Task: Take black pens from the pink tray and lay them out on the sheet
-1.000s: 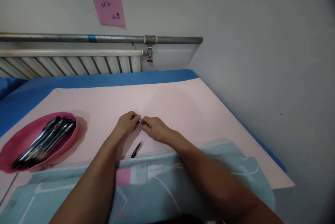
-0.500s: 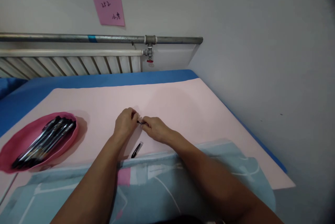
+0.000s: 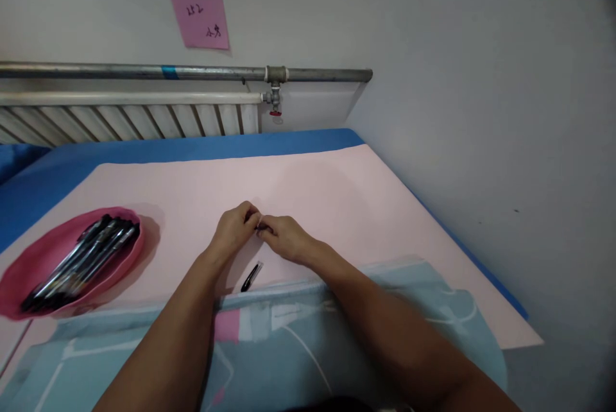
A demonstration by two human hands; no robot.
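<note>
Nearest lay a pale blue cloth (image 3: 274, 367), on the near side of the pen cap (image 3: 251, 277). The cap lay on a pink sheet (image 3: 312, 194). Left of the cap, a pink basket (image 3: 36, 259) held pens (image 3: 94, 255). Just beyond the cap, the right hand (image 3: 289, 238) pinched a small dark piece (image 3: 262, 227); beside it, the left hand (image 3: 233, 228) curled narrow, its grip impossible to tell. Well beyond the cap stood a radiator (image 3: 135, 122).

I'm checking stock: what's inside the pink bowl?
The pink bowl holds a pile of dark, glossy pens. The top ones cover whatever lies beneath, so that can't be seen.
</note>
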